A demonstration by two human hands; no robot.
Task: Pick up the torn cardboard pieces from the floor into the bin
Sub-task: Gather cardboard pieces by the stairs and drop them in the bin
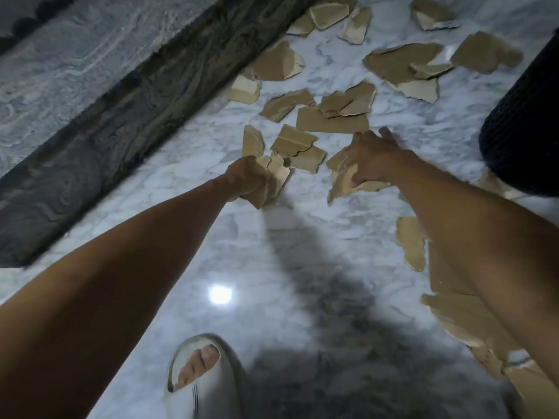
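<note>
No readable text, label, brand, number or sign anywhere in view. Cardboard pieces: plain brown faces, no print visible. White slipper: few short dark stripes on upper, too blurred to read as brand. Black bin: plain dark surface, no marking. Marble floor: veining only.

Torn cardboard pieces: tan, ragged-edged, lying flat and scattered over the marble floor ahead of you; you hold a clutch in each hand. Dark mesh bin: at your far right.
</note>
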